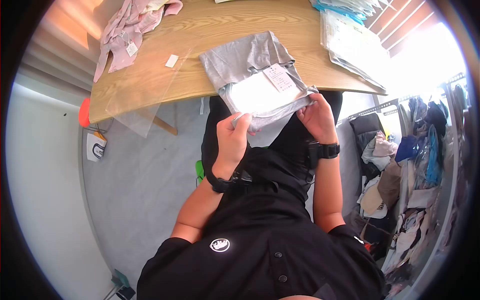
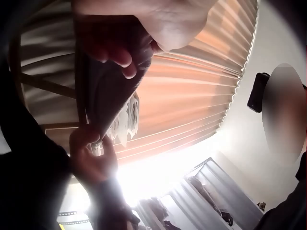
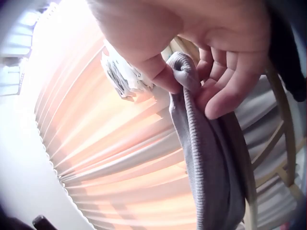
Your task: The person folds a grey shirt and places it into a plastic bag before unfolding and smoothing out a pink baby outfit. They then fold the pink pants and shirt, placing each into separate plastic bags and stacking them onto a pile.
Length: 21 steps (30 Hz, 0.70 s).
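Note:
A folded grey garment (image 1: 235,60) lies over the table's near edge, its closer part held out above the person's lap. It wraps round a bright white flat panel (image 1: 257,95), and a printed tag (image 1: 280,78) lies on top. My left hand (image 1: 233,140) grips the near left edge, thumb on top. At the near right corner, my right hand (image 1: 319,120) pinches the cloth. The right wrist view shows the right hand (image 3: 206,38) with thumb and fingers on a rolled, ribbed edge (image 3: 194,139). In the left wrist view the garment (image 2: 115,86) is dark.
On the wooden table (image 1: 200,22) lie a clear plastic bag (image 1: 145,100) hanging over the front edge, a small white card (image 1: 171,61) and a pink garment (image 1: 132,30). Packaged items (image 1: 352,45) are stacked at the right. A rack of clothes (image 1: 415,165) stands right of the person.

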Motion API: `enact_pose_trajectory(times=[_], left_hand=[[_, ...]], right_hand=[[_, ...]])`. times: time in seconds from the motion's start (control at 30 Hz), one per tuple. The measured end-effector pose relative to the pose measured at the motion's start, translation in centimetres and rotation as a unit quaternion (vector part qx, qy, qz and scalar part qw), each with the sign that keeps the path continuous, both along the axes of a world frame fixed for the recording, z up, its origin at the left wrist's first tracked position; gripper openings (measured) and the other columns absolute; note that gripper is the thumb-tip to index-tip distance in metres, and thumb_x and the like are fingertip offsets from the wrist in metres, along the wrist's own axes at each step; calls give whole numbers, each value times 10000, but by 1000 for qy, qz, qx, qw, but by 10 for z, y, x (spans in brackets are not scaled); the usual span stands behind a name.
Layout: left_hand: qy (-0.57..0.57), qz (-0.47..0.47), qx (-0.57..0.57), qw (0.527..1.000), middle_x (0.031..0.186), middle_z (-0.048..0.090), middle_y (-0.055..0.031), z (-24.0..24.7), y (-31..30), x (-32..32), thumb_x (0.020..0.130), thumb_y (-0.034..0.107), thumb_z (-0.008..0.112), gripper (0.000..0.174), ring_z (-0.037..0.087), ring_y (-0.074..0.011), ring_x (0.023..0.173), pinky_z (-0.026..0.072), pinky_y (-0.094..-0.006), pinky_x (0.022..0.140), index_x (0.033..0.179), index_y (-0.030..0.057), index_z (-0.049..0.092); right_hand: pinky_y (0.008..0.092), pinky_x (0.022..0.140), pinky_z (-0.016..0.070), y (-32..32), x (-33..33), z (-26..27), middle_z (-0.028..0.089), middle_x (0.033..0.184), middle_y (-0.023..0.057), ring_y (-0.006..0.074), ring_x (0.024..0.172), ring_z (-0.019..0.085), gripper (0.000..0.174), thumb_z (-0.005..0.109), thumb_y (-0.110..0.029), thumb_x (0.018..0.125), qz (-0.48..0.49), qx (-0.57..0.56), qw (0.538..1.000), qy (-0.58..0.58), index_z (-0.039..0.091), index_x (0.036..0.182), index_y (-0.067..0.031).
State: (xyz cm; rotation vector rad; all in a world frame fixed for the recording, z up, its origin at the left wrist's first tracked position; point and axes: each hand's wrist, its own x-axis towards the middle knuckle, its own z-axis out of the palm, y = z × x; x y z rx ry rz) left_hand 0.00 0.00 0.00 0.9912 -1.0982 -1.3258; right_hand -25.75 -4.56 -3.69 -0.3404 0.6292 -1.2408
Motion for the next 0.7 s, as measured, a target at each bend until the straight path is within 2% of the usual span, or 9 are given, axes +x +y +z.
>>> enact_pose_trajectory(times=[0.17, 0.27, 0.37, 0.47, 0.57, 0.6, 0.7], left_hand=[[76, 11, 16, 997, 791, 686, -89, 11, -2, -4, 948, 185, 534, 277, 638, -162, 659, 476, -270, 612, 886, -43, 680], [86, -1, 21, 996, 807, 704, -94, 13, -3, -4, 962, 148, 509, 290, 659, -156, 666, 480, -263, 608, 913, -68, 697], [70, -3, 12, 997, 824, 707, -104, 12, -7, 0, 963, 151, 508, 293, 665, -159, 668, 488, -264, 601, 926, -71, 695], [74, 0, 46, 996, 862, 706, -114, 10, -5, 0, 991, 191, 504, 316, 674, -158, 684, 503, -254, 595, 990, -74, 676], [55, 2, 70, 996, 865, 708, -110, 10, 1, 0, 1012, 271, 491, 349, 677, -165, 694, 512, -261, 610, 1046, -37, 651], [44, -24, 64, 997, 913, 704, -127, 5, 0, 4, 1038, 271, 462, 367, 684, -161, 707, 523, -242, 606, 1207, -39, 562], [9, 19, 40, 999, 1040, 659, -169, 1, 3, 7, 1042, 187, 430, 438, 694, -185, 739, 543, -244, 587, 1397, -59, 354]], right_hand=[[312, 727, 563, 0, 0, 3, 708, 979, 56, 165, 793, 677, 276, 509, -255, 965, 46, -16, 997, -58, 591, 1130, -49], [341, 719, 577, 3, 23, 26, 700, 1045, 74, 181, 828, 690, 317, 483, -279, 985, 66, -7, 996, -63, 579, 1195, -60], [357, 703, 594, -1, 33, 26, 691, 1094, 87, 202, 870, 703, 354, 463, -316, 1009, 76, -17, 996, -47, 556, 1250, -75], [350, 695, 603, -2, 32, 11, 689, 1101, 91, 212, 894, 710, 365, 446, -338, 1026, 50, -45, 998, 20, 543, 1263, -78], [348, 686, 609, 6, 36, 10, 689, 1105, 91, 220, 906, 711, 371, 438, -339, 1032, 14, -23, 997, 68, 531, 1277, -77], [352, 691, 607, 7, 38, 11, 688, 1111, 97, 228, 906, 711, 383, 450, -343, 1027, 17, -18, 997, 77, 523, 1287, -71], [356, 693, 607, 14, 52, 14, 685, 1120, 104, 236, 907, 711, 399, 456, -353, 1022, 0, -10, 993, 116, 517, 1293, -67]])
